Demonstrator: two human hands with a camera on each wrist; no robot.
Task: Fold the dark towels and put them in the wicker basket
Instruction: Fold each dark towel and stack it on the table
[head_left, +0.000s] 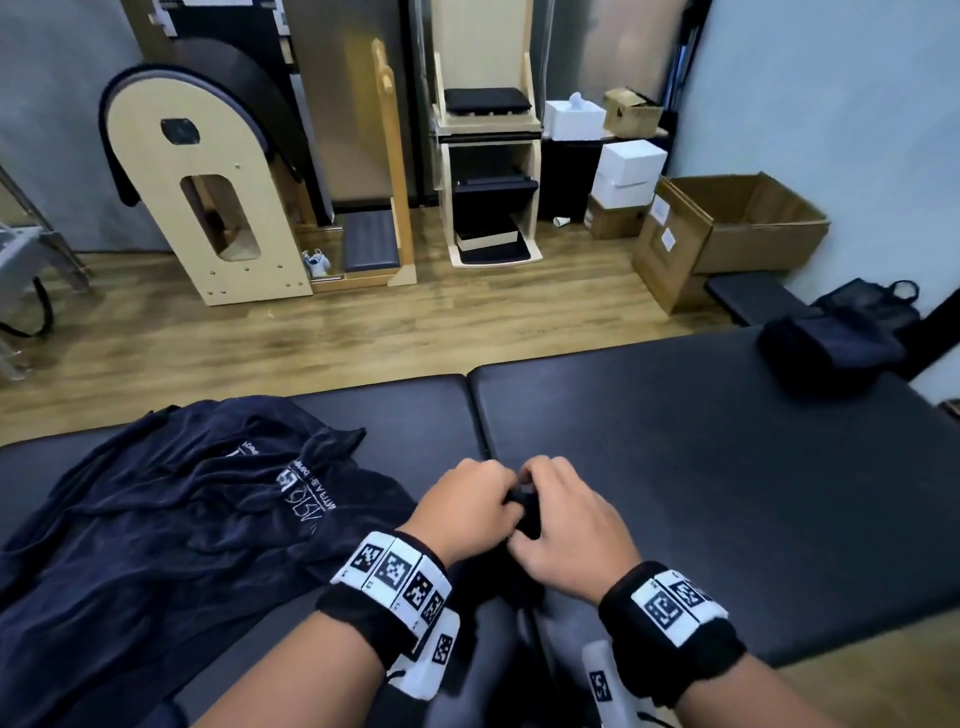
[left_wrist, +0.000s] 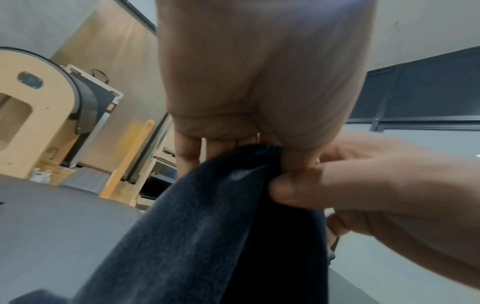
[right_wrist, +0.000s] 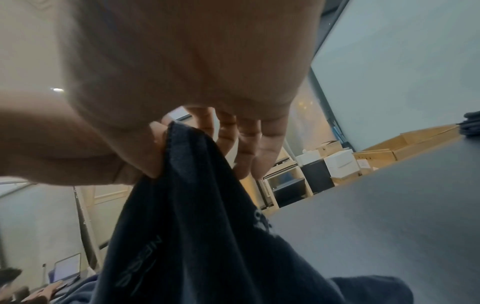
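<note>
A: Fingers?
B: Left hand (head_left: 470, 512) and right hand (head_left: 566, 525) both pinch one edge of a dark towel (left_wrist: 221, 216), thumb against curled fingers, hands touching.
A: Where's the towel?
B: Hanging from the pinch over the black padded table (head_left: 701, 467). Second dark towel (head_left: 171, 519) lies crumpled on the table's left. Basket's not in view.

Nappy dark cloth towel (left_wrist: 207, 226), smooth matt padded table (head_left: 675, 467), wood-grain floor (head_left: 311, 332).
</note>
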